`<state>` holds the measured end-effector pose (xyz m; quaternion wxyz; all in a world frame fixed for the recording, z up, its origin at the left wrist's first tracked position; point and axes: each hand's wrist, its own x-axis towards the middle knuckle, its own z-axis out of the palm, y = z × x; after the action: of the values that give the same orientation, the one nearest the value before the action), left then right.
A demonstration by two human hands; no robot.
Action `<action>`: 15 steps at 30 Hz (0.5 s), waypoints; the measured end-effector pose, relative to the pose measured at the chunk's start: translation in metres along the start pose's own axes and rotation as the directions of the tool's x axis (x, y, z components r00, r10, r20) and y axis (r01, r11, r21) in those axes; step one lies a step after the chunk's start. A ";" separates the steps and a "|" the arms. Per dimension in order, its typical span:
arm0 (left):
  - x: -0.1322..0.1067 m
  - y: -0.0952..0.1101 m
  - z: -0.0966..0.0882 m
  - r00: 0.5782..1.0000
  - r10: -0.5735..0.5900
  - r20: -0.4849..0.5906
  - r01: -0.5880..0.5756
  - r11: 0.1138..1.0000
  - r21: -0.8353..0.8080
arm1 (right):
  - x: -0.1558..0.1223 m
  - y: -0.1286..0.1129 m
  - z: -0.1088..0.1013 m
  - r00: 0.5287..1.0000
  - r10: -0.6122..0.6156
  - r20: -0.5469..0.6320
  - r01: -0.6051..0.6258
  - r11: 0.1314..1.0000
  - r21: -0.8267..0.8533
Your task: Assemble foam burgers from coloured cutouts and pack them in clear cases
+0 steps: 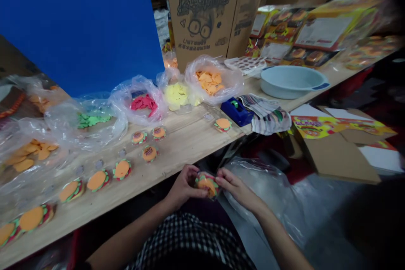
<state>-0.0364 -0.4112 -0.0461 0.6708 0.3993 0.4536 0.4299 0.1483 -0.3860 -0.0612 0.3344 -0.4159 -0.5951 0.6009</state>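
Note:
Between my two hands, in front of the table's near edge, is a toy burger in clear wrapping [207, 184]. My left hand [189, 185] grips its left side with thumb and fingers. On its right side, the fingers of my right hand [228, 182] pinch the wrapping. A row of orange-topped toy burgers [98, 180] with green and red layers lies along the table to the left. Several wrapped burgers [149, 153] sit closer to the middle. One more burger [223, 124] lies near the blue tape dispenser [238, 110].
Plastic bags of green pieces [91, 120], red pieces [144, 103], yellow pieces [176, 94] and orange pieces [209, 82] line the wooden table [190, 135]. A pale blue basin [289, 82] stands to the right. Behind are a tall carton [205, 17] and a blue panel [82, 25]. Flattened cardboard [338, 156] lies lower right.

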 end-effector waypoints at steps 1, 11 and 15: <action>-0.010 -0.011 -0.005 0.996 -0.060 0.071 0.057 0.997 0.044 | -0.010 0.007 0.003 0.998 0.028 0.059 -0.026 0.999 -0.024; -0.055 -0.057 -0.028 0.981 -0.144 0.128 0.068 0.879 0.472 | -0.051 0.051 0.043 0.970 0.157 0.183 -0.158 0.987 -0.012; -0.047 -0.035 -0.033 0.954 -0.130 0.272 -0.069 0.785 0.615 | -0.054 0.047 0.046 0.983 0.118 0.140 -0.111 0.992 -0.054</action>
<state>-0.0709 -0.4613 -0.0747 0.5707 0.6496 0.4687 0.1811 0.1349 -0.4575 -0.1050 0.2463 -0.4130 -0.6060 0.6336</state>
